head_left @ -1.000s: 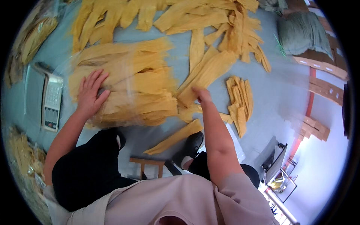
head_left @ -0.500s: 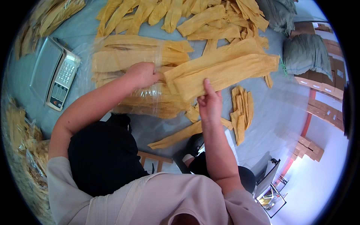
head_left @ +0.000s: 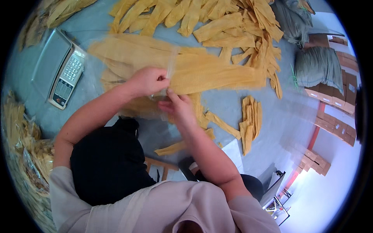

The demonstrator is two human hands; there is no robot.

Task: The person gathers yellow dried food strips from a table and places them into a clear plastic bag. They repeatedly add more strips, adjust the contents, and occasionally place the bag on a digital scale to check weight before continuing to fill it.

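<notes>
Evidently, the left hand (head_left: pixel 149 82) pinches the rim of a clear, thin plastic bag (head_left: pixel 171 64) holding flat yellow sheets (head_left: pixel 128 50), while the right hand (head_left: pixel 180 108), fingers curled, sits just beside it at the bag's mouth; whether its thumb grips film or sheet, I cannot tell. One long, wrinkled, yellow sheet (head_left: pixel 217 73) reaches rightward from that mouth. Should it snag on the bag's rim, the film could tear, or the sheet buckle and crack.

Stacked cartons (head_left: pixel 337 126), sacks (head_left: pixel 318 68) and a scale (head_left: pixel 70 73) suggest a workshop.
</notes>
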